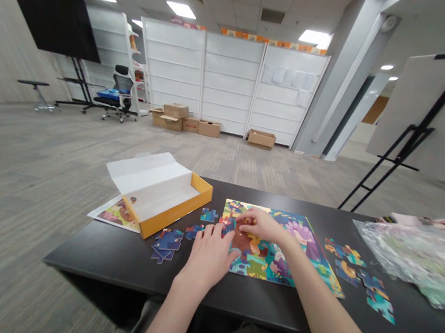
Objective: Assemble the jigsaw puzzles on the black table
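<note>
A colourful jigsaw puzzle [266, 266] lies flat on the black table. My left hand [211, 252] rests palm down at the puzzle's left edge, fingers spread and holding nothing. Over the upper left part of the puzzle is my right hand [261, 225], its fingers bent together at the surface; whatever they hold is too small to make out. Loose blue pieces [170, 240] lie left of my left hand, and another piece [208, 215] sits above it. More loose pieces [347, 272] are scattered to the right of the puzzle.
An open yellow box [177, 213] with a white inside stands at the table's left, partly over a printed sheet [119, 215]. Clear plastic bags [423, 260] lie at the right. The black table's [115, 256] front edge runs close to my lap.
</note>
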The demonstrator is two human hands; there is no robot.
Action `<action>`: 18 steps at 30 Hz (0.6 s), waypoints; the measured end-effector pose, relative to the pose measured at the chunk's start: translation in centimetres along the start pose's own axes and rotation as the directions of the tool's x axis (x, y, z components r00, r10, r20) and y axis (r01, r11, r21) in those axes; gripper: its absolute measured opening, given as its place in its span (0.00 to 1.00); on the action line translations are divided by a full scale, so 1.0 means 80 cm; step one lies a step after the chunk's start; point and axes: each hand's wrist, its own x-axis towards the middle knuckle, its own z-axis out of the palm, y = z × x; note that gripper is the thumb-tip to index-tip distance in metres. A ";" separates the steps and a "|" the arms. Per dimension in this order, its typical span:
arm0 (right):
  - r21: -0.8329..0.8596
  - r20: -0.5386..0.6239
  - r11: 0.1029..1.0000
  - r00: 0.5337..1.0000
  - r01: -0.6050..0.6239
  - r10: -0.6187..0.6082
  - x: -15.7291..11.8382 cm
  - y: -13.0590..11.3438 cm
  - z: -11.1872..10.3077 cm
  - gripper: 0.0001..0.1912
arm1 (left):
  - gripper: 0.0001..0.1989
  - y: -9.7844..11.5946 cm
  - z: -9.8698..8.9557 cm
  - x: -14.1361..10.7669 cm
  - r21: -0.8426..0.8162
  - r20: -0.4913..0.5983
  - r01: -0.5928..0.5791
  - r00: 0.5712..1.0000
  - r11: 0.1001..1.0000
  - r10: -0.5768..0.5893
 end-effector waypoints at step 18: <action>-0.086 -0.167 0.995 0.985 -0.060 0.045 -0.004 -0.006 -0.001 0.10 | 0.14 -0.099 -0.033 0.004 -0.026 -0.063 0.345 0.936 0.938 -0.346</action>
